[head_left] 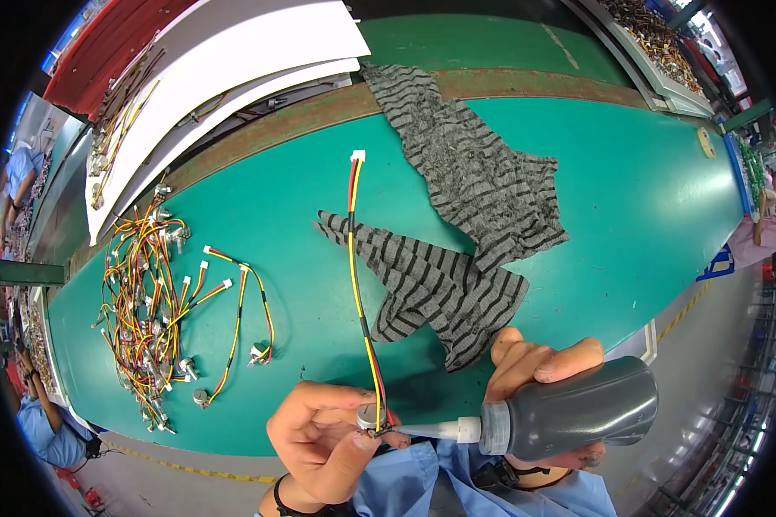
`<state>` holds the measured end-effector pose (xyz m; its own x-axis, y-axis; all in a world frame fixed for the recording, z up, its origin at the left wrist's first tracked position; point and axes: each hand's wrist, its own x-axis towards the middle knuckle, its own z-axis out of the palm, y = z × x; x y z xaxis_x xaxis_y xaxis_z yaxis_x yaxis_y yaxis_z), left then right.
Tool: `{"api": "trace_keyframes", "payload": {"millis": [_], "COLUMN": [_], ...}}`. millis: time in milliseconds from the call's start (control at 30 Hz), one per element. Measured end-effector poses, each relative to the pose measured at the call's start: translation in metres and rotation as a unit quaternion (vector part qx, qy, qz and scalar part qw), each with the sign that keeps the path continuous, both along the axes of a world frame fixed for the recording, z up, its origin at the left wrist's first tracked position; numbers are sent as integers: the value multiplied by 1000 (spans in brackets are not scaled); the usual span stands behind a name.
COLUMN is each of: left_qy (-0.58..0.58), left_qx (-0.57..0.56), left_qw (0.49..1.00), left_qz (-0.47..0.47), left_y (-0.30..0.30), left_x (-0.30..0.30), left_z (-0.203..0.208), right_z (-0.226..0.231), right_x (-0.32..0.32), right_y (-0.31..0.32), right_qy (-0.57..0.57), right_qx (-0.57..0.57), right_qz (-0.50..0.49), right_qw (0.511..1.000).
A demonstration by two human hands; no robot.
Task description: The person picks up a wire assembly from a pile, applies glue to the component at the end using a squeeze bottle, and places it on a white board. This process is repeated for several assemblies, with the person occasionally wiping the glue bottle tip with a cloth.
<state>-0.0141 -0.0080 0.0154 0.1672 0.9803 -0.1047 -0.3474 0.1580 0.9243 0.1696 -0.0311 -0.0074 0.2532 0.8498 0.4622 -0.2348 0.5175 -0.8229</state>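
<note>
My left hand [319, 439] pinches a small round metal potentiometer [370, 416] near the front edge of the bench. Its red, yellow and black wires [359, 297] stretch away over the green mat to a white connector [359, 156]. In my right hand [535, 362] lies a dark grey squeeze bottle [582, 405], tilted on its side with the fingers wrapped round it. The bottle's thin pale nozzle [431, 428] points left, and its tip meets the potentiometer where the wires join. Whether liquid comes out cannot be made out.
A tangled pile of wired potentiometers [147, 319] lies at the left, with two loose ones [240, 319] beside it. Two striped grey cloths [483, 181] spread across the middle. White sheets [233, 60] stand at the far left. Other people [763, 228] work at both sides.
</note>
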Motion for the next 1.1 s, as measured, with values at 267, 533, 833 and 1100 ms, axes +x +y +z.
{"api": "trace_keyframes", "payload": {"millis": [267,533,833,1100], "left_qy": [2,-24,-100,126], "left_qx": [-10,-7,6,252], "left_qw": [1000,1000,991,957], "left_qz": [-1,-11,-87,-67], "left_y": [-1,0,8,22], "left_x": [-1,-2,-11,14], "left_z": [1,0,-8,10], "right_z": [1,5,9,17], "right_x": [0,-6,3,43], "right_y": [0,-3,-11,-23], "right_qy": [4,16,82,-86], "right_qx": [-8,-41,-54,-7], "right_qz": [0,-18,-165,-236], "right_qw": [1000,999,981,968]}}
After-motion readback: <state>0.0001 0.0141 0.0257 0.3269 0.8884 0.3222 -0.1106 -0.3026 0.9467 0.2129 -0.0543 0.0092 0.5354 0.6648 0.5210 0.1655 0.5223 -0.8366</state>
